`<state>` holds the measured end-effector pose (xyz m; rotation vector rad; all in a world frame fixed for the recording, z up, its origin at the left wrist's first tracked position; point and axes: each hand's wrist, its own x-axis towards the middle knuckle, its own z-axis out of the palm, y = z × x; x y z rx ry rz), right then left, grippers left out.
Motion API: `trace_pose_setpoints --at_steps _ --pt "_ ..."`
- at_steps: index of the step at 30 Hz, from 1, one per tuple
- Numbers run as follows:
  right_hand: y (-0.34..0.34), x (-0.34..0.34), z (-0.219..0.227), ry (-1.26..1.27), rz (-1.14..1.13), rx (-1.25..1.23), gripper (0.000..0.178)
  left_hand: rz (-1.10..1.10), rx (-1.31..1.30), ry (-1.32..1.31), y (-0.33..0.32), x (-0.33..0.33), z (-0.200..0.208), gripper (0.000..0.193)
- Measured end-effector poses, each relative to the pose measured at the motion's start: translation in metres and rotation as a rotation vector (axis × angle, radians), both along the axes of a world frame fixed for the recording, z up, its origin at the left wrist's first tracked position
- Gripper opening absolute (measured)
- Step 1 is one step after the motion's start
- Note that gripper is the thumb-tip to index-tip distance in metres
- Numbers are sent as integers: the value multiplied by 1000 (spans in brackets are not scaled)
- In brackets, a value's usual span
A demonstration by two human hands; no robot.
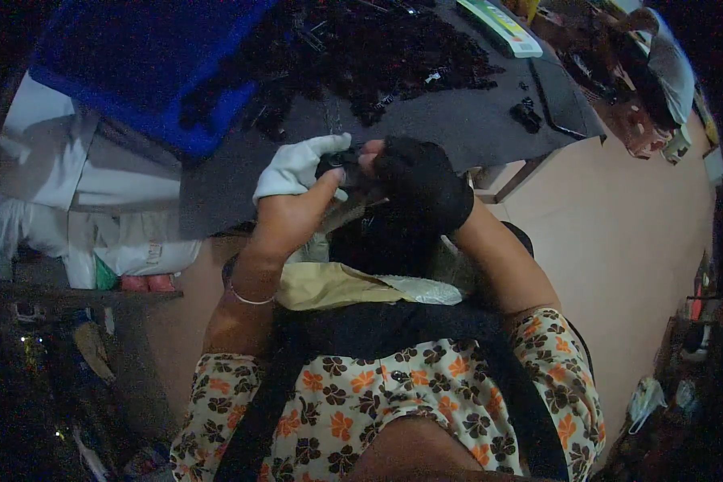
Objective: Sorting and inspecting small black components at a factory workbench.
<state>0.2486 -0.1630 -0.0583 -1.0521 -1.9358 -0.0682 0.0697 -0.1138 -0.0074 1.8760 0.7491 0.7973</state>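
Note:
My left hand (296,170), in a white glove that leaves the thumb bare, pinches a small black part (335,163) between thumb and fingers. Close beside it, my right hand (418,178) wears a black glove with bare fingertips, and those tips are brought up to the same part. The part looks like dark moulded plastic; its exact kind is too dim to make out. Both hands are just over the near edge of the dark grey table (474,120). Beyond them lies a wide heap of small black parts (361,60).
A blue cloth or bin (149,72) covers the far left of the table. White sacks (128,233) stand at the left. A green and white box (502,28) lies at the far right, near a few loose black pieces (526,115). A tan bag (329,287) rests before my lap.

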Motion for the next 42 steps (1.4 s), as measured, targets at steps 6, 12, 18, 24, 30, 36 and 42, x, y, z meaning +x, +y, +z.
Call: trace_pose_setpoints --at_steps 6,12,18,24,30,36,42 --pt "-5 -2 10 -125 -86 28 21 5 -67 -3 -4 -3 7 25" --pt "-1 2 6 -144 -32 61 30 6 -128 0 0 -3 0 24" --pt "6 -2 17 -2 -79 -231 26 59 -179 -68 8 -4 -8 21" --pt "9 3 2 -36 -59 2 24 64 -402 -193 7 -3 -13 23" --pt "6 3 2 -162 -6 9 24 -51 -596 -313 10 -7 -23 26" --pt "6 2 5 -111 25 87 24 -9 -512 -276 7 -7 -20 25" --pt "5 -8 7 200 -10 -328 28 71 -302 -122 6 -8 -22 23"
